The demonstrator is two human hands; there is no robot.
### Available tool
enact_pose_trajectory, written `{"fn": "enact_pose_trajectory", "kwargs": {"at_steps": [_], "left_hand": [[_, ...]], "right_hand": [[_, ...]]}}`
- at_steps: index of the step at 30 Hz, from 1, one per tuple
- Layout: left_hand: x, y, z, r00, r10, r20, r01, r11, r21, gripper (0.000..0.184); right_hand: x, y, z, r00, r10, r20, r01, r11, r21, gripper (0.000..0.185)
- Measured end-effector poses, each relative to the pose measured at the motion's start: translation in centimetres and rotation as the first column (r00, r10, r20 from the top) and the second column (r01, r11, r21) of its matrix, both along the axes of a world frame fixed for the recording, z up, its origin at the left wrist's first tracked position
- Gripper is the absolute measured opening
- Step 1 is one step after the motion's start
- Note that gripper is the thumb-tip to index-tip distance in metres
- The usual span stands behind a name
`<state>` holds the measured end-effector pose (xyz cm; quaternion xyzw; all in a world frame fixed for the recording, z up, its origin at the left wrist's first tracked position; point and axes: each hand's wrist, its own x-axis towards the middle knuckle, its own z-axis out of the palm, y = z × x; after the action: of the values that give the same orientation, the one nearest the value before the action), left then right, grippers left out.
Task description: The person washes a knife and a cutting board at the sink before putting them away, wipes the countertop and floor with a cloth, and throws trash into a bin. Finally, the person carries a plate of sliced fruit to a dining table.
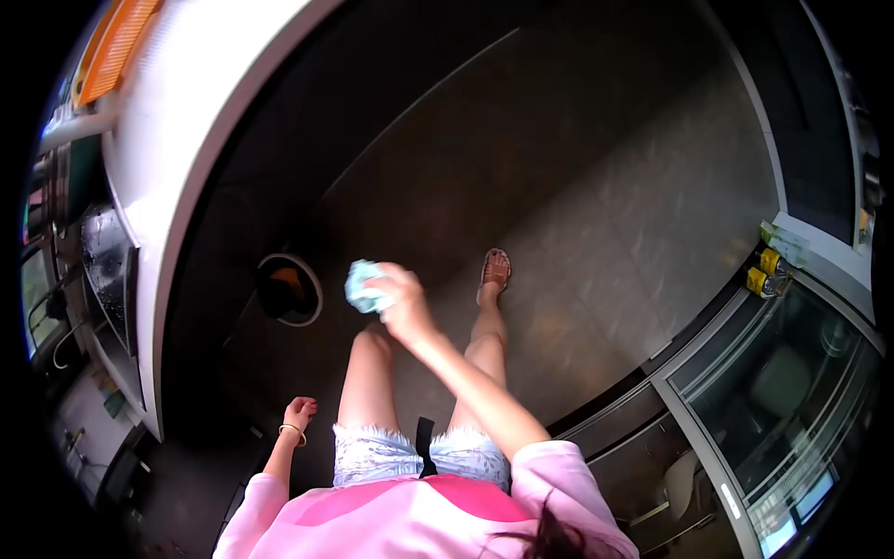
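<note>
The right hand (400, 298) gripped a crumpled, pale-blue cloth (363, 286) in bent fingers, over smooth grey floor tiles (596, 252), between a round-rimmed bin (319, 296) and a sandalled foot (495, 268). The left hand (301, 411), with gold-toned bracelet (293, 430), showed curled fingers; full closure could not be determined.

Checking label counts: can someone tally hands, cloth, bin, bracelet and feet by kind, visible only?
Hands: 2 (left hand, right hand)
Cloth: 1, light blue cloth, held in the right hand
Bin: 1, round bin on the floor
Bracelet: 1, bracelet on the left wrist
Feet: 1, foot; the other isn't visible
Total: 6
</note>
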<state>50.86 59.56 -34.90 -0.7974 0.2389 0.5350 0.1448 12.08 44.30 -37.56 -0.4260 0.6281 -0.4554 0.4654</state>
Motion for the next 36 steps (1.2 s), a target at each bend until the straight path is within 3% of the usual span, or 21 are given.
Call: {"fn": "enact_pose_trajectory", "kwargs": {"at_steps": [1,3,5,7,10,11,13,14,15,16,17,18,19,21,22,24,28,30,32,34,36], "left_hand": [[-1.5,0.2,-0.6,0.999,-0.037,0.037,0.036,0.999,0.026,0.014],[-3.1,0.8,-2.7,0.989,-0.139,0.058,0.136,0.989,0.056,0.014],[-3.3,1.6,-5.1,0.984,-0.173,0.046,0.171,0.985,0.028,0.015],[-2.2,1.3,-7.7,0.977,-0.209,0.034,0.209,0.978,-0.009,0.015],[-2.4,0.9,-13.0,0.997,-0.052,0.057,0.056,0.996,-0.076,0.016],[-3.3,0.2,-14.5,0.990,-0.113,0.086,0.118,0.992,-0.049,0.015],[-1.8,0.7,-20.3,0.992,-0.049,0.118,0.054,0.998,-0.043,0.016],[-1.3,0.7,-22.3,0.995,0.004,0.101,0.005,0.996,-0.088,0.017],[-1.0,0.7,-24.5,0.990,-0.058,0.127,0.068,0.995,-0.075,0.017],[-0.7,0.5,-26.8,0.940,-0.260,0.221,0.279,0.959,-0.058,0.019],[1.2,0.9,-29.3,0.842,-0.443,0.308,0.472,0.881,-0.023,0.021],[6.5,3.9,-34.1,0.965,-0.182,0.187,0.232,0.926,-0.296,0.027],[7.6,4.7,-36.9,0.985,0.157,-0.067,-0.170,0.941,-0.294,0.030],[5.6,4.9,-38.8,0.997,0.048,0.061,-0.029,0.961,-0.276,0.028],[3.8,4.9,-39.7,0.990,-0.038,0.135,0.070,0.967,-0.245,0.027],[-0.2,4.3,-41.5,0.976,-0.133,0.171,0.166,0.966,-0.200,0.025],[-9.0,2.0,-42.3,0.932,-0.330,0.149,0.351,0.924,-0.152,0.021],[-14.3,-0.3,-40.9,0.877,-0.467,0.115,0.480,0.864,-0.152,0.019],[-21.7,-4.0,-38.1,0.784,-0.613,0.096,0.620,0.769,-0.153,0.018],[-32.6,-9.6,-33.6,0.624,-0.772,0.121,0.781,0.611,-0.129,0.017],[-45.1,-16.3,-28.0,0.431,-0.885,0.174,0.902,0.428,-0.056,0.017]], "right_hand": [[-3.1,1.4,-2.4,0.991,-0.082,0.110,0.069,0.991,0.113,0.037],[-10.1,4.3,-6.1,0.994,-0.099,-0.053,0.111,0.938,0.329,0.043],[-15.8,8.1,-12.3,0.956,-0.243,-0.165,0.277,0.931,0.235,0.041],[-19.8,11.7,-18.5,0.906,-0.331,-0.266,0.399,0.876,0.270,0.035],[-24.1,14.8,-27.2,0.724,-0.671,-0.160,0.641,0.569,0.515,0.030],[-25.0,14.3,-29.0,0.647,-0.746,-0.156,0.680,0.471,0.562,0.030],[-25.3,14.2,-35.1,0.535,-0.838,-0.112,0.738,0.399,0.544,0.029],[-25.4,14.6,-38.6,0.554,-0.813,-0.178,0.785,0.440,0.436,0.029],[-25.4,14.6,-41.9,0.564,-0.789,-0.244,0.814,0.483,0.323,0.029],[-25.2,14.8,-44.7,0.571,-0.785,-0.241,0.810,0.490,0.322,0.029],[-24.4,14.7,-46.7,0.647,-0.652,-0.397,0.758,0.608,0.237,0.029],[-23.6,14.3,-48.8,0.670,-0.502,-0.547,0.674,0.720,0.165,0.028],[-22.3,13.7,-49.9,0.747,-0.417,-0.518,0.576,0.794,0.192,0.028],[-20.4,13.6,-52.7,0.783,-0.024,-0.621,0.242,0.932,0.270,0.026],[-20.0,12.8,-54.0,0.784,-0.018,-0.620,0.230,0.937,0.263,0.026],[-19.7,9.9,-55.7,0.736,-0.388,-0.554,0.497,0.866,0.053,0.025],[-21.5,-2.5,-56.5,0.729,-0.457,-0.510,0.464,0.877,-0.123,0.025],[-19.5,-5.6,-56.4,0.729,-0.216,-0.649,0.144,0.976,-0.163,0.024],[-16.1,-7.0,-54.9,0.775,-0.001,-0.632,-0.131,0.978,-0.163,0.019],[-13.1,-5.8,-53.9,0.727,0.355,-0.587,-0.512,0.850,-0.120,0.016],[-10.9,-2.6,-55.8,0.535,0.619,-0.574,-0.795,0.599,-0.095,0.012]]}}
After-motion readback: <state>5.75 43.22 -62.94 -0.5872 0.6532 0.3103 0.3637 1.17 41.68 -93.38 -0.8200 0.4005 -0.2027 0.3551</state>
